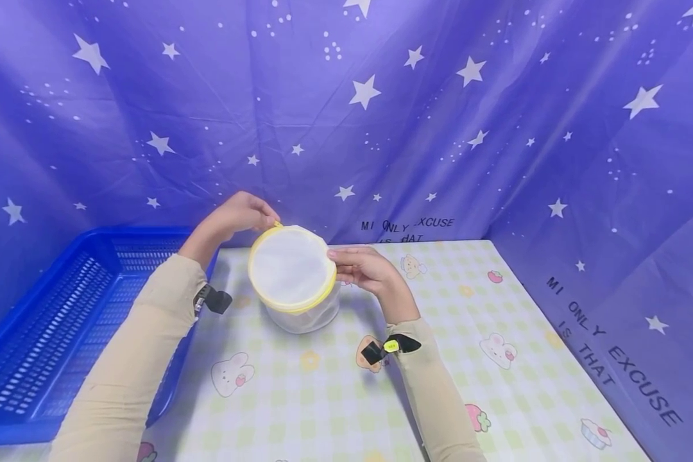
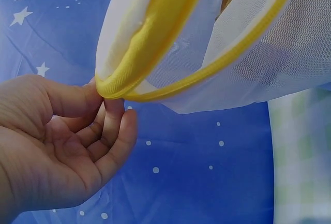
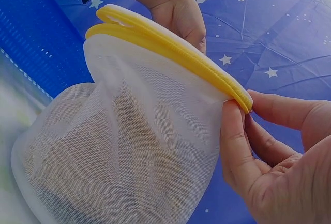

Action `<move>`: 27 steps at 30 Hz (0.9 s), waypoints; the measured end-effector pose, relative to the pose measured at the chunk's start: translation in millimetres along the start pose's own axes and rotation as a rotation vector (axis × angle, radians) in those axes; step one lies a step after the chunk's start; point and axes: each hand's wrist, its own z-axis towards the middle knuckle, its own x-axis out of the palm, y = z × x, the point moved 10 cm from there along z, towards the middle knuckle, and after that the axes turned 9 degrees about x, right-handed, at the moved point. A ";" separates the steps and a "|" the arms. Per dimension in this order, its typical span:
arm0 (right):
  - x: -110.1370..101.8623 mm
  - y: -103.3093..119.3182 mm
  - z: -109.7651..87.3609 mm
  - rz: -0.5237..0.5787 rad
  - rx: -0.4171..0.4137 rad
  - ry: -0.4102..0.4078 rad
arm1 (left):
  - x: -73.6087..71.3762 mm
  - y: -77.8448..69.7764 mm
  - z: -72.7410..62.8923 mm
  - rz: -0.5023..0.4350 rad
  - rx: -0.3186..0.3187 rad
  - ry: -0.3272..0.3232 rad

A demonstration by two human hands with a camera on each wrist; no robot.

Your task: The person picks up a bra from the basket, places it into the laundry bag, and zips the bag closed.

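A round white mesh laundry bag (image 1: 292, 266) with a yellow zipper band hangs between both hands above the table. My left hand (image 1: 244, 212) pinches its rim at the far left, where the yellow edges meet. On the near right, my right hand (image 1: 365, 266) pinches the rim between thumb and fingers. In the left wrist view the zipper (image 2: 170, 32) gapes between lid and body, and something brown shows inside. From the right wrist view, the lid edge (image 3: 176, 53) lies close to the body, with a small gap at the left end. Brownish contents show blurred through the mesh.
A blue perforated plastic basket (image 1: 86, 321) stands on the left of the table. The checkered tablecloth (image 1: 323, 410) has cartoon prints. Behind and to the right hangs a purple-blue star curtain (image 1: 323, 115). Each wrist wears a small black camera (image 1: 216, 299).
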 end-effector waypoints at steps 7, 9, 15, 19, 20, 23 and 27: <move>0.7 -0.4 1.0 0.009 0.008 0.004 | -0.4 -4.1 -2.6 -0.011 0.019 0.011; 1.1 0.0 0.3 0.012 0.007 0.008 | 0.0 -4.4 -2.5 -0.013 0.019 0.011; 3.0 1.7 -1.1 0.003 -0.001 0.022 | -0.2 -0.3 -0.3 0.001 0.010 0.002; 3.3 1.7 -1.6 -0.002 0.003 0.018 | 0.5 2.7 1.5 0.013 0.002 0.006; 3.0 1.5 -1.8 -0.001 0.006 0.014 | 0.8 3.1 1.9 0.015 0.000 0.009; 2.2 1.2 -2.1 0.000 0.011 0.007 | 1.3 3.4 2.8 0.017 -0.005 0.010; 1.6 1.9 -2.9 -0.001 0.008 0.007 | 1.9 4.4 3.2 0.017 -0.007 0.010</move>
